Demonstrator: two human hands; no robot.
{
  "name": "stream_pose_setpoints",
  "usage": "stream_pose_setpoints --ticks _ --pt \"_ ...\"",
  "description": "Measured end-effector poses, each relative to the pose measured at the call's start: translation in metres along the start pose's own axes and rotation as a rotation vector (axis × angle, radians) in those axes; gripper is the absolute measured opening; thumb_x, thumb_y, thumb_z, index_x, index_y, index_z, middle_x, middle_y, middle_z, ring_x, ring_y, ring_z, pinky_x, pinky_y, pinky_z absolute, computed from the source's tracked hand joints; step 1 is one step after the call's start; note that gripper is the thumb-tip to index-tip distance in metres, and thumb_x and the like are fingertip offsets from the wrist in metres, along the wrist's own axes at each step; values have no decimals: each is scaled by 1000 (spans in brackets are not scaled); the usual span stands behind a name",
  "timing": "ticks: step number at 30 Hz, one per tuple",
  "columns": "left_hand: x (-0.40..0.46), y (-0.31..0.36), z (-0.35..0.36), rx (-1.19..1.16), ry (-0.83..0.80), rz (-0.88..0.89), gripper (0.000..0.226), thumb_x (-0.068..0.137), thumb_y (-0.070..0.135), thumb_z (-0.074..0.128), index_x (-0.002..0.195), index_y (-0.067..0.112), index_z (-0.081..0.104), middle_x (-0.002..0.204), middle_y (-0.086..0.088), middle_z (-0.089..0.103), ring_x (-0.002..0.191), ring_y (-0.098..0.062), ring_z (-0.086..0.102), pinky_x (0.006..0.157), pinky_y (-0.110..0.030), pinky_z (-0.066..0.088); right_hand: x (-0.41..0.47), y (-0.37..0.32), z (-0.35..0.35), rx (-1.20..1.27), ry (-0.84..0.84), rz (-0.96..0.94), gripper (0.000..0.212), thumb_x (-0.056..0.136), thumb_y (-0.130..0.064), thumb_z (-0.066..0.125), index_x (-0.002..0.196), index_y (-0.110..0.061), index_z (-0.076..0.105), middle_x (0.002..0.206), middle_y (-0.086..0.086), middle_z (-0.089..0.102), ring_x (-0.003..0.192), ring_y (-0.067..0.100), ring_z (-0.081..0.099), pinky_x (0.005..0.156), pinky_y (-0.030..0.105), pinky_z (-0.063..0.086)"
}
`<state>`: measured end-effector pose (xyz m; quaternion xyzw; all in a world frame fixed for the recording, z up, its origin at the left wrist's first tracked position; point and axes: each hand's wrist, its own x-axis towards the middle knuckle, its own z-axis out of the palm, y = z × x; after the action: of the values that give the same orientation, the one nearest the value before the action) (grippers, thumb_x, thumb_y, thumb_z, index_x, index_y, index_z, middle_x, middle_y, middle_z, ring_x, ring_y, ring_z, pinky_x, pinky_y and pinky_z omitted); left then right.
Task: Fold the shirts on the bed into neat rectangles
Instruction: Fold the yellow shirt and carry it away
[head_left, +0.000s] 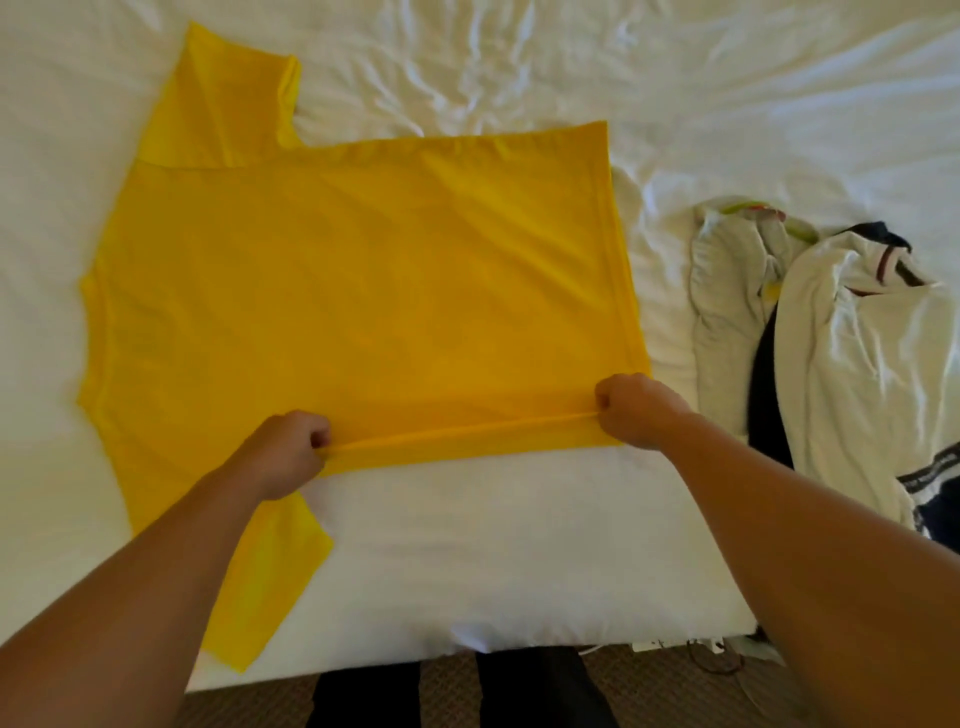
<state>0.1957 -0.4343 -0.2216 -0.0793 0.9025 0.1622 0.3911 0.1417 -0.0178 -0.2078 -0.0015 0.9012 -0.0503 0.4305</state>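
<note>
- Yellow shirt (363, 280): spread flat on the bed (519, 545), reaching away from both hands; its near side edge is pulled taut between them.
- Pile of unfolded shirts (831, 353): beside the right hand, awaiting folding. A dark band carries white lettering, too blurred to read; no brand legible anywhere.
- Near sleeve (270, 587): lies under the left forearm. Risk: it could drag or bunch, skewing the fold.
- Left hand (288, 449) and right hand (636, 410): both closed, pinching the edge. Risk: uneven lift would crease the panel.

Plain yellow shirt (358, 280), white bed (519, 545)
</note>
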Motion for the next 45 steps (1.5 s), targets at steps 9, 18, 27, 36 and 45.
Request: stream_pose_setpoints --ticks 9,18,27,36,45 --pt "67 11 -51 -208 200 -37 31 81 -6 63 73 24 65 84 -10 69 83 -28 62 67 -35 40 57 -15 -61 -11 201 -23 18 88 -11 54 97 -19 67 109 12 66 102 36 63 75 33 44" --pt "106 18 -82 -185 306 -41 28 83 1 66 68 25 61 84 -11 70 82 -32 63 70 -42 49 100 -24 -95 -46 342 -78 16 88 -11 58 98 -18 68 108 8 64 105 35 61 73 33 38" --pt "129 21 -87 -160 362 -29 19 84 3 65 78 21 66 87 -9 66 82 -31 59 66 -36 40 119 -25 -101 -65 380 -98 16 90 -12 57 100 -14 68 109 11 59 108 35 56 72 34 36" --pt "131 31 -82 -156 464 -92 18 84 3 62 94 15 71 110 -20 63 103 -43 59 83 -49 47 126 -20 -96 -100 408 -83 23 90 -15 57 111 -13 67 118 11 56 117 35 50 87 41 40" --pt "93 109 23 299 535 290 73 94 57 36 155 16 37 163 -15 30 145 -41 33 111 -58 28 95 -77 1 -3 720 -387 52 91 -41 51 137 -18 58 154 15 43 134 36 44 99 47 36"
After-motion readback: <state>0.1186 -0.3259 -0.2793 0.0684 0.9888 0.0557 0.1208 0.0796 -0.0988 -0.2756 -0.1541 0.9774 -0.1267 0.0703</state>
